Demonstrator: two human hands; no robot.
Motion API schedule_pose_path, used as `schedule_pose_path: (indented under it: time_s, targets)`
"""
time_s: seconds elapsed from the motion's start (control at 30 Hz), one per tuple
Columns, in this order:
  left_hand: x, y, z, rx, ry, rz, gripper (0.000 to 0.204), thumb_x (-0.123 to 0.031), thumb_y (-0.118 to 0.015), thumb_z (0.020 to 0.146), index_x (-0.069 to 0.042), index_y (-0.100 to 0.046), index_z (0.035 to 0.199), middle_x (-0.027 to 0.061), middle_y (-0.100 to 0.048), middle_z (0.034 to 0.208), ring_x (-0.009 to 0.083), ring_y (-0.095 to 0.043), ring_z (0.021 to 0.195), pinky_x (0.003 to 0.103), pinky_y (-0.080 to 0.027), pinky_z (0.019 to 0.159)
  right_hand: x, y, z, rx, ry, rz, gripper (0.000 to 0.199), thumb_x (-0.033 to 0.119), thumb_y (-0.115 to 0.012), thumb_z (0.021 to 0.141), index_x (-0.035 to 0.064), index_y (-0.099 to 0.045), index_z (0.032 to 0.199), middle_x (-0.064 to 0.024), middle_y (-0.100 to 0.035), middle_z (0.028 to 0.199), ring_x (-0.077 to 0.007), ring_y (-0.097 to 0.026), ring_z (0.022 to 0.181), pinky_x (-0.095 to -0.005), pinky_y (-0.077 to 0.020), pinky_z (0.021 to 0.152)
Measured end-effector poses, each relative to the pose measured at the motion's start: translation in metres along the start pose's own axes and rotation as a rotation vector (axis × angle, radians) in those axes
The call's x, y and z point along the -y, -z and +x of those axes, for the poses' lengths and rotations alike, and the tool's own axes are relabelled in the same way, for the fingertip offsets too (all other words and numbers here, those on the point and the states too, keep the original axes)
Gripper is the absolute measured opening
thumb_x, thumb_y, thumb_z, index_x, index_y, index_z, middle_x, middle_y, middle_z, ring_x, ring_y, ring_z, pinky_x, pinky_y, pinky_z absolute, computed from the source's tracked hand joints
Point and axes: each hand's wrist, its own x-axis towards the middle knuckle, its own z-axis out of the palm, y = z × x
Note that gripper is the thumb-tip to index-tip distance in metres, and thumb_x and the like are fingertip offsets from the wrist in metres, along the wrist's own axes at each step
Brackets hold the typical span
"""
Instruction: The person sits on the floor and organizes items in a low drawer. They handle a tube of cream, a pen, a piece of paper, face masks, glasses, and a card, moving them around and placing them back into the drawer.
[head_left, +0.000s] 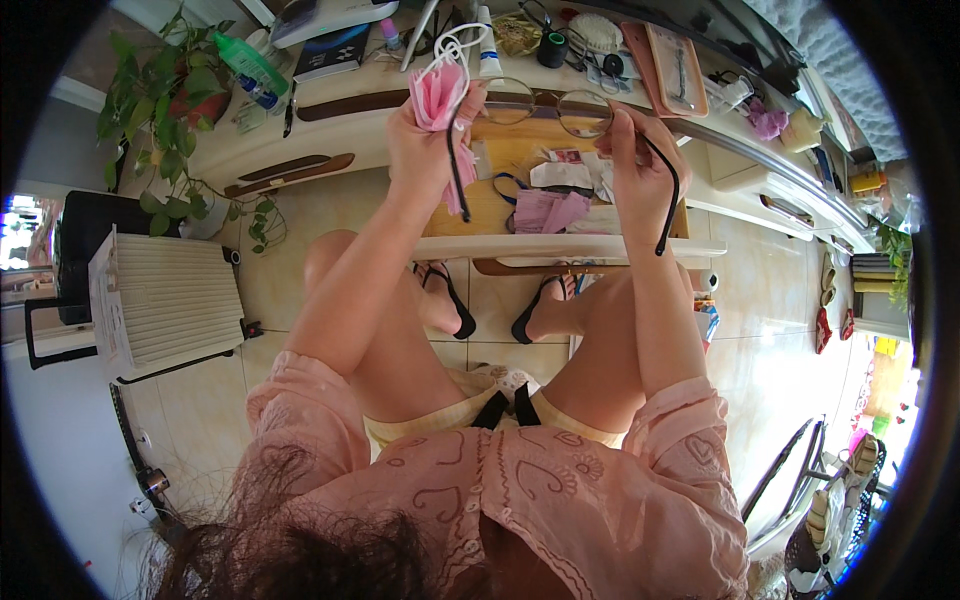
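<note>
We hold a pair of thin-rimmed glasses in front of the desk, dark temples unfolded toward us. The fingers of our left hand close around one end of the frame together with a pink pleated bundle; those of our right hand pinch the other end by the hinge. Below the glasses, an open drawer contains pink folded pieces. On the desk we see a green bottle and a white tube.
</note>
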Motion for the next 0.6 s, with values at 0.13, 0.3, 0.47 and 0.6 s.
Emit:
schedule_pose_path:
  time_s: [0.13, 0.3, 0.47, 0.6]
  targets:
    - [0.009, 0.000, -0.003, 0.021, -0.058, -0.034, 0.024, -0.019, -0.069, 0.078, -0.001, -0.064, 0.092, 0.0005, -0.058, 0.067, 0.0048, -0.046, 0.054, 0.019, -0.036, 0.047, -0.007, 0.001, -0.003, 0.028, -0.082, 0.011, 0.011, 0.007, -0.061, 0.082, -0.0014, -0.064, 0.089, -0.0076, -0.061, 0.070, -0.0107, -0.062, 0.060, -0.0217, -0.0458, 0.054]
    - [0.030, 0.003, -0.004, 0.077, -0.024, 0.082, 0.017, -0.006, -0.063, 0.080, 0.000, -0.062, 0.095, 0.0026, -0.063, 0.074, 0.0048, -0.049, 0.056, 0.019, -0.039, 0.049, -0.039, 0.010, -0.009, 0.141, -0.132, -0.064, 0.013, 0.008, -0.059, 0.083, -0.0023, -0.063, 0.090, -0.0079, -0.062, 0.070, -0.0103, -0.061, 0.058, -0.0217, -0.0456, 0.053]
    - [0.042, 0.013, -0.007, 0.193, 0.094, 0.127, 0.022, -0.005, -0.061, 0.080, 0.001, -0.059, 0.101, 0.0045, -0.064, 0.082, 0.0054, -0.051, 0.062, 0.020, -0.040, 0.053, -0.032, 0.012, -0.012, 0.257, -0.249, -0.072, 0.019, 0.014, -0.055, 0.086, -0.0026, -0.062, 0.081, -0.0093, -0.060, 0.061, -0.0120, -0.060, 0.053, -0.0235, -0.0456, 0.050]
    - [0.024, 0.012, -0.013, 0.362, 0.266, 0.073, 0.025, -0.016, -0.062, 0.083, 0.000, -0.059, 0.102, 0.0045, -0.064, 0.080, 0.0060, -0.050, 0.060, 0.020, -0.040, 0.053, -0.037, 0.017, -0.012, 0.401, -0.328, -0.217, 0.027, 0.019, -0.051, 0.088, -0.0031, -0.059, 0.074, -0.0093, -0.058, 0.055, -0.0132, -0.059, 0.048, -0.0254, -0.0455, 0.047]
